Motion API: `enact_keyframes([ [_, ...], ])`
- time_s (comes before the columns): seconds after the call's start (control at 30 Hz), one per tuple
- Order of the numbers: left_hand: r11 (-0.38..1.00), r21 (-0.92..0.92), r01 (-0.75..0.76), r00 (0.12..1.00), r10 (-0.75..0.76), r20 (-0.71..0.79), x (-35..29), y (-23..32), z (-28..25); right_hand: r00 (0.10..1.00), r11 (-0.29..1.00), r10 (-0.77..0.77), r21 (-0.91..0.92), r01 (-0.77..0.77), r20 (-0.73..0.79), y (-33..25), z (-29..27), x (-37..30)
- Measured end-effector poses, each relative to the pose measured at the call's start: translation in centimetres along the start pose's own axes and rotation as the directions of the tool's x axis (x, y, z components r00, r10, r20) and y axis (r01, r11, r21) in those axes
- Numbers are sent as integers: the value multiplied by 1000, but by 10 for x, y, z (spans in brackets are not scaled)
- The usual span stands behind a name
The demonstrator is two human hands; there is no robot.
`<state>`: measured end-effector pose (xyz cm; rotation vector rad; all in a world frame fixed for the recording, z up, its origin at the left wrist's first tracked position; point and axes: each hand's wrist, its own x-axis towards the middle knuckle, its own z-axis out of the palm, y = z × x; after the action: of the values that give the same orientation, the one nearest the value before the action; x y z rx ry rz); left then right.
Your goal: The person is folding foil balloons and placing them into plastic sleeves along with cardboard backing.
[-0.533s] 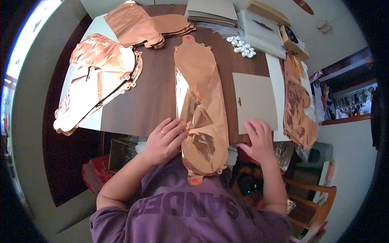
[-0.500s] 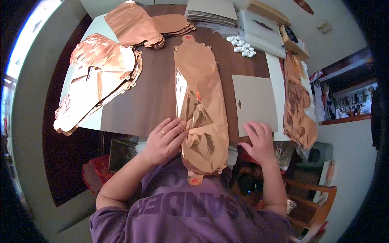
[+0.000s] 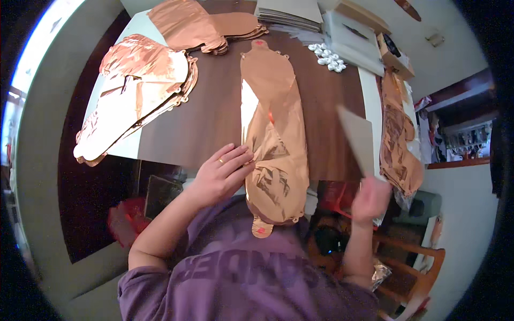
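Note:
A flat, long rose-gold foil balloon (image 3: 274,96) with rounded ends and small tabs lies lengthwise in front of me. Its near end hangs over the table edge toward my shirt. My left hand (image 3: 224,170), a ring on one finger, lies with fingers stretched out on the balloon's left edge. To the right, my right hand (image 3: 370,199) is closed on the lower corner of a thin grey cardboard sheet (image 3: 357,140). The sheet is tilted up off the table, seen almost edge-on. Both that hand and the sheet are smeared by motion.
Folded stacks of rose-gold foil balloons (image 3: 144,88) lie at the left and far left (image 3: 184,24). Far back are stacked grey cardboard sheets (image 3: 289,13), clear plastic bags (image 3: 350,43) and white ribbon coils (image 3: 327,58). More foil (image 3: 399,139) hangs right; a wooden chair (image 3: 417,267) stands behind.
My right hand has taken hold of the grey cardboard sheet and lifted it off the table, moving right. My left hand stays on the balloon. The whole view has shifted slightly.

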<state>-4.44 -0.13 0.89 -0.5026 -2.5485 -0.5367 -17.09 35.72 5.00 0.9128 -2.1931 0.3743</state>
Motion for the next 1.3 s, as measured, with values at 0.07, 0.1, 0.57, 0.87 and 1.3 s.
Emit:
enact_keyframes([
  [0.07,1000,7,-15,1000,15,-18,0,0,1,887,898,403,-91,-431,-224,16,-9,-9],
  [0.1,1000,9,-13,1000,13,-17,0,1,0,883,891,409,-109,-441,-228,27,-16,-1],
  [0.57,986,-114,126,992,-121,46,9,3,-5,489,508,695,121,-853,528,72,90,101],
  [0.87,941,-254,222,971,-191,141,26,2,-8,885,861,-150,498,-102,441,-63,59,95],
  [1.3,978,-78,-196,953,208,221,13,-24,-27,780,831,-342,556,-9,524,-88,79,73],
])
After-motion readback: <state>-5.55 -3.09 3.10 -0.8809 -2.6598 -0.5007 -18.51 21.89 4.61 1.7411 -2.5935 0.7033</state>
